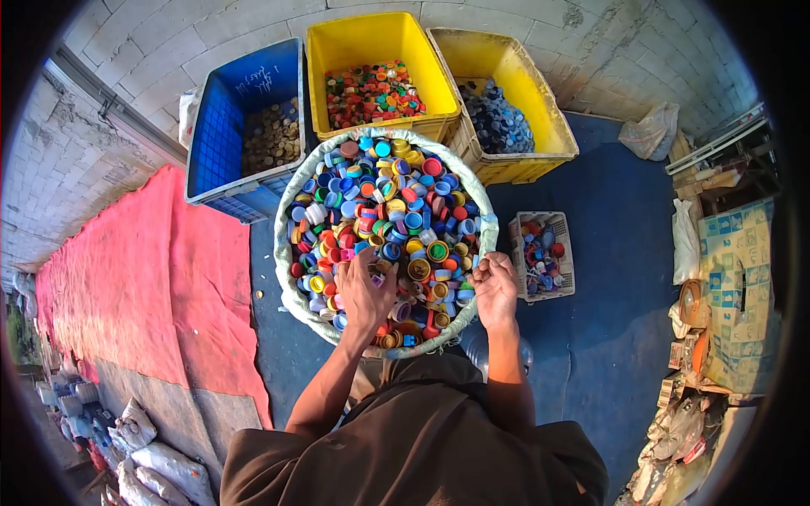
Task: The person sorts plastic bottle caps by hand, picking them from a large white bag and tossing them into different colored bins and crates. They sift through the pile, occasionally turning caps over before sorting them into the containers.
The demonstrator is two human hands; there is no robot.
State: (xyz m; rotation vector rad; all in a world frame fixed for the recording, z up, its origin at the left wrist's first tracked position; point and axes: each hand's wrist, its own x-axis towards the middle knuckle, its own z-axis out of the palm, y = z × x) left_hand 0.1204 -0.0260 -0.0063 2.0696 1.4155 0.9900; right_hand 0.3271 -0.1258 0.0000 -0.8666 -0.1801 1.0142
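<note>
A large round basket with a pale cloth-wrapped rim stands right in front of me, heaped with plastic bottle caps of many colours. My left hand reaches over the near part of the heap, fingers apart and touching or just above the caps. Whether a cap lies between its fingertips is hard to see. At the basket's right rim is my right hand, palm partly turned up, its fingers curled together with the thumb. Anything inside that pinch is too small to name.
Behind the basket stand a blue crate with brownish caps, a yellow crate with red, orange and green caps, and another yellow crate with blue caps. A small white basket sits at right. Red cloth covers the floor at left.
</note>
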